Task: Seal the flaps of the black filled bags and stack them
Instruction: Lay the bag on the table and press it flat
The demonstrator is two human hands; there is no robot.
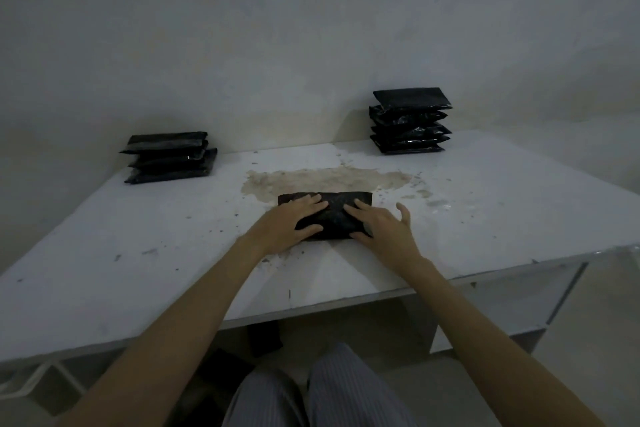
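A black filled bag (334,210) lies flat in the middle of the white table (485,218). My left hand (294,222) rests on its left half with the fingers spread and the thumb at the near edge. My right hand (381,229) presses on its right half, fingers straight, thumb along the near edge, little finger out over the table. A stack of black bags (169,158) sits at the table's far left. A taller stack of black bags (410,121) stands at the far right against the wall.
A brownish stain (325,178) spreads over the table just behind the bag. The wall (311,45) rises directly behind the table. The table's front edge (311,308) runs above my lap.
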